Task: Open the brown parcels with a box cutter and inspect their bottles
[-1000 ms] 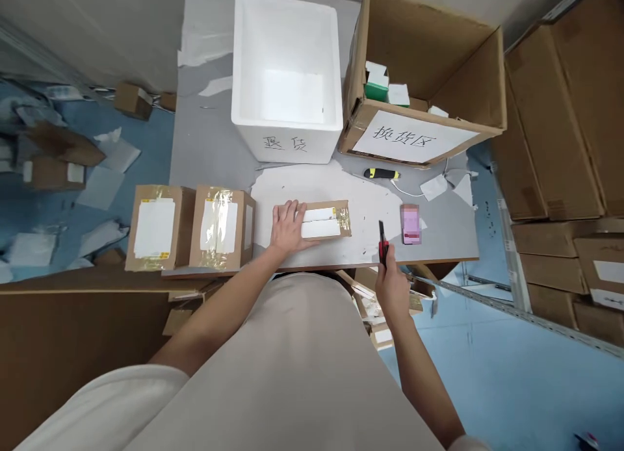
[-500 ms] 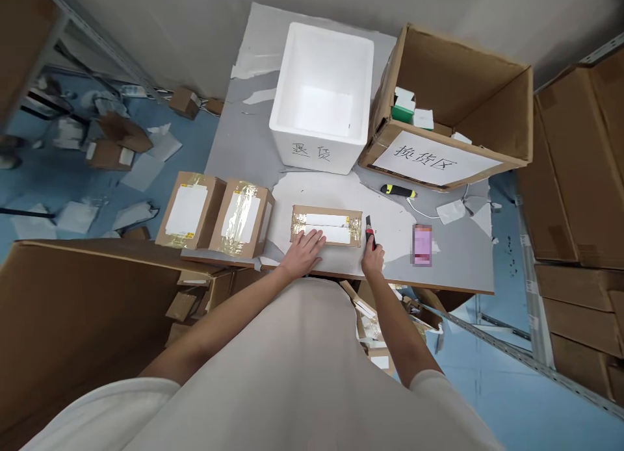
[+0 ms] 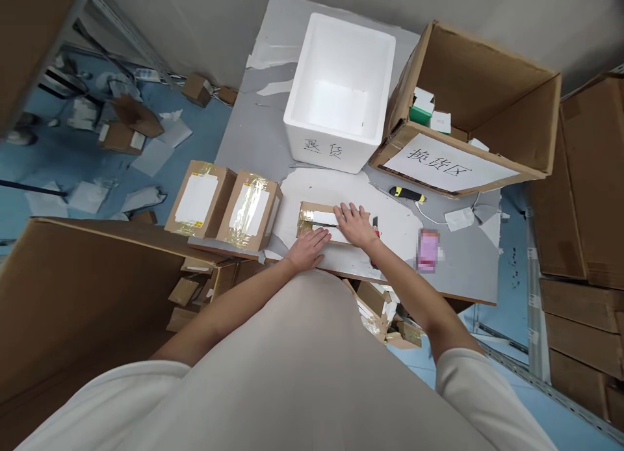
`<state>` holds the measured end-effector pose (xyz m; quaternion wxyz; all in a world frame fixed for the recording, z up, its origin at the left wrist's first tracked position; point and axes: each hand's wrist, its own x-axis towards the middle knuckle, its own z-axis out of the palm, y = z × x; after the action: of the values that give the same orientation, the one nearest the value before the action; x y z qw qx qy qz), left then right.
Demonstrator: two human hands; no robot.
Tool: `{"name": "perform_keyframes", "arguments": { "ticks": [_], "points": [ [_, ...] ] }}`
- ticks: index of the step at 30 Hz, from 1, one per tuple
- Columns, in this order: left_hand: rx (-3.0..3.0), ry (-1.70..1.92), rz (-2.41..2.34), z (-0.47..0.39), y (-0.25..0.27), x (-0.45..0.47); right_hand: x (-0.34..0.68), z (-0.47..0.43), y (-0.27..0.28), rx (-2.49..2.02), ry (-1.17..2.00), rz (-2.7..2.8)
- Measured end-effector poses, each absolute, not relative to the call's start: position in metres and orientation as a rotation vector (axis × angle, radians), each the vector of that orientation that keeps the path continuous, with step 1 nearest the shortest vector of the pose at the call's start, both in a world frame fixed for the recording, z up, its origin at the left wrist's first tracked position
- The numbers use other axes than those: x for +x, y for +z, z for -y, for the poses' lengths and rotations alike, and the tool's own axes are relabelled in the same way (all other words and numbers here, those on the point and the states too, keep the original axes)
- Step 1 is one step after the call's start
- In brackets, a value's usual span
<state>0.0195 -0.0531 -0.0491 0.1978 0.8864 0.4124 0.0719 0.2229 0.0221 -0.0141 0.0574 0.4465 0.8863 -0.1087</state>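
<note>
A small taped cardboard box (image 3: 306, 219) with a white label lies on the table in front of me. A dark gap runs along the seam of its top. My left hand (image 3: 308, 247) rests on the near left part of the box, fingers stretched out over its top. Spread across the right part of the top are the fingers of my right hand (image 3: 355, 227); neither hand grasps anything. A red and black utility knife (image 3: 376, 227) lies just right of the box, partly hidden under my right wrist.
Two taped boxes (image 3: 249, 210) stand at the left. Behind are a white foam box (image 3: 336, 145) and a large carton (image 3: 446, 165) holding small boxes. A yellow-black cutter (image 3: 407, 194), a white cable pouch (image 3: 459, 219) and a pixelated pink object (image 3: 428, 251) lie at the right.
My right hand has let go of the utility knife and moved left onto the box. The knife now lies on the table. A gap has appeared along the top seam.
</note>
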Motion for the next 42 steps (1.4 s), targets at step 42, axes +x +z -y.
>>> {"name": "perform_keyframes", "arguments": {
  "ticks": [42],
  "points": [
    [2.400, -0.011, -1.164, -0.021, -0.010, -0.039, 0.262, 0.075, -0.004, 1.403, -0.372, -2.737]
  ]
}}
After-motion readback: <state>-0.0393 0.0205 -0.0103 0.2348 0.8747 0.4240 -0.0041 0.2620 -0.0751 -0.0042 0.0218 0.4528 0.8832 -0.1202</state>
